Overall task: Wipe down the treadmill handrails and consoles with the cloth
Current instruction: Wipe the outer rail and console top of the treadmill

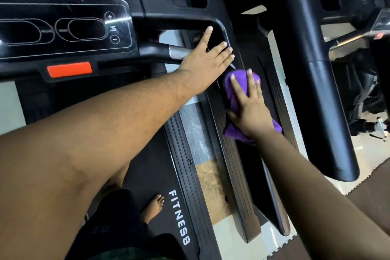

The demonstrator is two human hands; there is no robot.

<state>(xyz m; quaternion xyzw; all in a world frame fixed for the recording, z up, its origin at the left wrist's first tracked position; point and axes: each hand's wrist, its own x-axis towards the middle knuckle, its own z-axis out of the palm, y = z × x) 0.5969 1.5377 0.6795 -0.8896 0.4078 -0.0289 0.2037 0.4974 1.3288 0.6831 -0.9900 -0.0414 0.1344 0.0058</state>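
A purple cloth (232, 91) lies bunched on the treadmill's black right handrail (255, 175). My right hand (251, 103) presses flat on the cloth, fingers spread, covering its middle. My left hand (209, 57) reaches across with fingers apart and rests on the handrail's curved front corner (219, 25), just ahead of the cloth, holding nothing. The black console (63, 29) with oval displays and plus and minus buttons sits at the upper left. A silver grip sensor bar (177, 51) pokes out below my left wrist.
An orange stop button (69, 69) sits under the console. A thick black upright (316, 69) of a neighbouring machine stands right of the handrail. My bare foot (155, 207) is on the belt beside the side rail marked FITNESS (179, 217). Tiled floor shows below.
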